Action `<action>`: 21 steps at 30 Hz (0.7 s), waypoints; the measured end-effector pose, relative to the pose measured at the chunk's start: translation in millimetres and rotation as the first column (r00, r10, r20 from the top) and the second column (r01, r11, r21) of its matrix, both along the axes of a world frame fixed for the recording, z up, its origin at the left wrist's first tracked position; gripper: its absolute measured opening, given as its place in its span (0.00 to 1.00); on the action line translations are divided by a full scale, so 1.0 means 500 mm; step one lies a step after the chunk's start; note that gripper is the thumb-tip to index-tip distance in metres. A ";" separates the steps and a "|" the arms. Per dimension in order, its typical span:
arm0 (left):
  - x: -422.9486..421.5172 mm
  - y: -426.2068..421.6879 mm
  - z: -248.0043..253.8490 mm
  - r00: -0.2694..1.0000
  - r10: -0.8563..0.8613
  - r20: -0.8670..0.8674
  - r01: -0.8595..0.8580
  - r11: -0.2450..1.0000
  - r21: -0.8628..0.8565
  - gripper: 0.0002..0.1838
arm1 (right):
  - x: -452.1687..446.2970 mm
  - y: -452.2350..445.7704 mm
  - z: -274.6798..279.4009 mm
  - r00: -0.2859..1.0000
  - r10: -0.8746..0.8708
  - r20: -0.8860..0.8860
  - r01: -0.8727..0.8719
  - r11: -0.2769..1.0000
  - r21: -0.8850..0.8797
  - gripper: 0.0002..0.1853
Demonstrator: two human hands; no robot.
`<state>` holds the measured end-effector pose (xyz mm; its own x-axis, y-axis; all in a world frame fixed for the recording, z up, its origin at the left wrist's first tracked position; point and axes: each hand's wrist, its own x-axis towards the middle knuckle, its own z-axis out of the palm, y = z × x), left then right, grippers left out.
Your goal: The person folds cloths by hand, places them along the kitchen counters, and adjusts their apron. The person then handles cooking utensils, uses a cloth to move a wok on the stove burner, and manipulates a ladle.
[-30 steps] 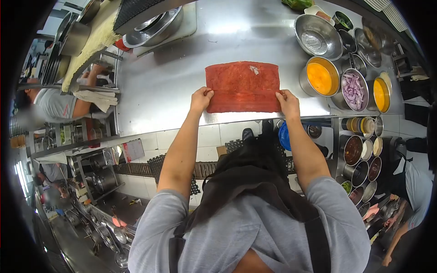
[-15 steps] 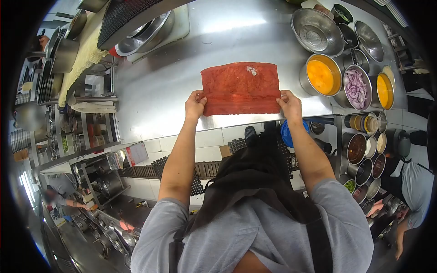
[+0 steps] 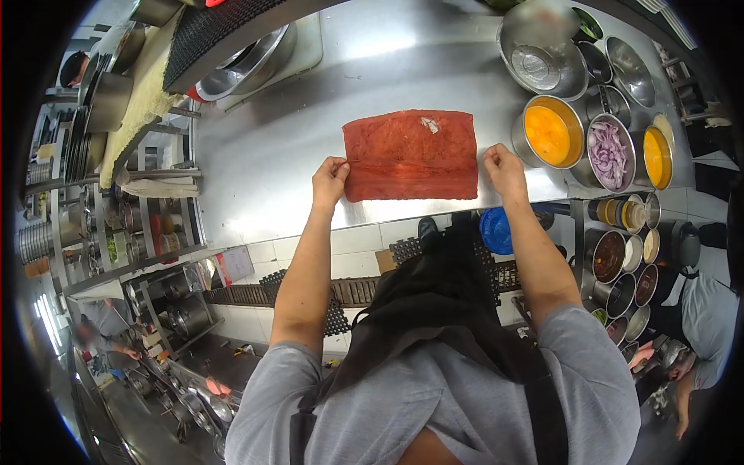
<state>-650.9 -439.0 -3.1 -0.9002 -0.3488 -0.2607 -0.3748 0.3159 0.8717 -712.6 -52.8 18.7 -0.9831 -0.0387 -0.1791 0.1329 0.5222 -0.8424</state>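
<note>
A red cloth (image 3: 411, 147) lies spread on the steel table, with a folded band along its near side and a small whitish patch near its far edge. At its left edge, my left hand (image 3: 331, 177) pinches the cloth between thumb and fingers. Just off the right edge is my right hand (image 3: 506, 172), its fingers curled in with nothing visible in them and a gap between it and the cloth.
Right of the cloth stand a pot of orange-yellow liquid (image 3: 575, 147), a pot of sliced red onion (image 3: 608, 155) and a large metal bowl (image 3: 535, 68). Metal bowls rest on a white board (image 3: 311, 46) at the back left. A co-worker (image 3: 707, 318) is at far right.
My right hand has let go of the cloth's right edge and moved a little to the right. My left hand stays at the left edge. The cloth remains nearly in place.
</note>
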 end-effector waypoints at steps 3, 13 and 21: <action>-0.005 0.003 -0.023 0.998 0.011 0.056 -0.005 0.994 -0.108 0.09 | 0.003 -0.007 -0.022 0.997 0.050 -0.056 -0.042 0.991 0.125 0.11; 0.026 0.022 0.002 0.998 -0.060 0.036 0.067 0.963 -0.259 0.14 | 0.045 -0.019 -0.005 0.985 0.065 -0.157 -0.060 0.998 0.031 0.09; 0.020 0.022 -0.066 0.991 0.001 -0.132 -0.013 0.996 -0.090 0.17 | 0.017 -0.014 -0.018 0.980 0.088 -0.177 -0.069 0.991 0.113 0.09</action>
